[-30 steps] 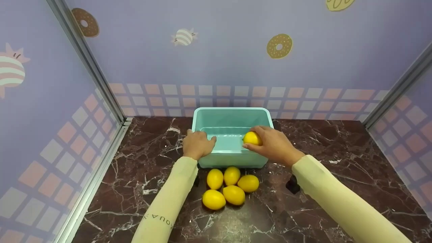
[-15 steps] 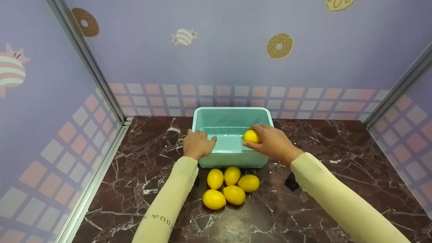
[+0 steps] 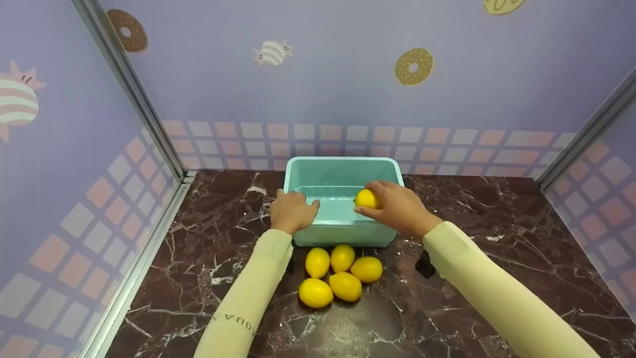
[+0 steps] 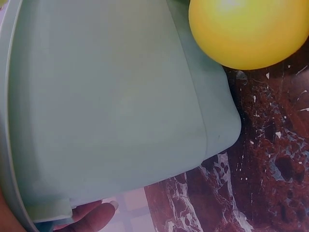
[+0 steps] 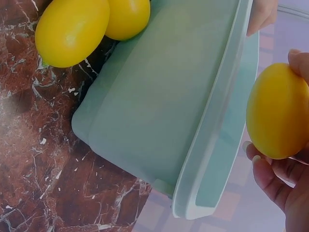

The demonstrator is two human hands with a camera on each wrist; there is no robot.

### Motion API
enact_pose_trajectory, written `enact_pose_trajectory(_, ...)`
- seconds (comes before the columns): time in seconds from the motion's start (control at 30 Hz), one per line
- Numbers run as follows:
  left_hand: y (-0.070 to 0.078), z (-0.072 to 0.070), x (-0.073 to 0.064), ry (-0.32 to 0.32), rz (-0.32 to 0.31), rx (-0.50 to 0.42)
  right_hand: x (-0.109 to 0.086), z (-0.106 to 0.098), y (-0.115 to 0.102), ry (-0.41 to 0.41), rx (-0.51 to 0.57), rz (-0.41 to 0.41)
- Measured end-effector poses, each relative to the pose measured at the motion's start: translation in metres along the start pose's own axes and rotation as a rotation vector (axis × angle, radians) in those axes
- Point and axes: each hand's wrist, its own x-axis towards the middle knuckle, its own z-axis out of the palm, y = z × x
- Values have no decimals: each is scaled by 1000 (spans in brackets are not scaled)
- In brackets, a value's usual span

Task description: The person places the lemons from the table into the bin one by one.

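A light-green plastic bin (image 3: 343, 233) stands upright on the counter near the back wall. My right hand (image 3: 400, 206) holds a lemon (image 3: 367, 198) over the bin's right front part. In the right wrist view, thumb and fingers (image 5: 270, 181) close round the lemon's sides. My left hand (image 3: 293, 209) grips the bin's left front rim, its thumb reaching over the inside. The left wrist view shows fingers (image 4: 96, 218) outside the bin's left end, under the rim. Several lemons (image 3: 345, 287) lie clustered on the counter before the bin, between the forearms.
The dark red marbled counter (image 3: 228, 219) runs back to a purple wall (image 3: 328, 89) with printed squares and sweets. Side walls with metal edge strips (image 3: 134, 248) close off left and right. Black wrist devices (image 3: 425, 265) show beneath the cuffs.
My right hand has shifted slightly left and toward the back with the lemon held in it. The left hand stays on the rim; the lemons on the counter have not moved.
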Motion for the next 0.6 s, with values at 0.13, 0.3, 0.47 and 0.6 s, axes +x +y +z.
enact_pose_trajectory(0.13, 0, 0, 0, 0, -1, 12, 3, 1, -1, -11, -3, 8)
enact_pose_trajectory(0.3, -1, 1, 1, 4, -2, 4, 5, 3, -1, -17, -6, 14)
enact_pose_trajectory(0.47, -1, 2, 1, 14, -5, -1, 7, 5, 0, -22, -7, 12)
enact_pose_trajectory(0.6, -1, 2, 1, 13, -5, 4, 8, 6, 1, -28, 0, 11)
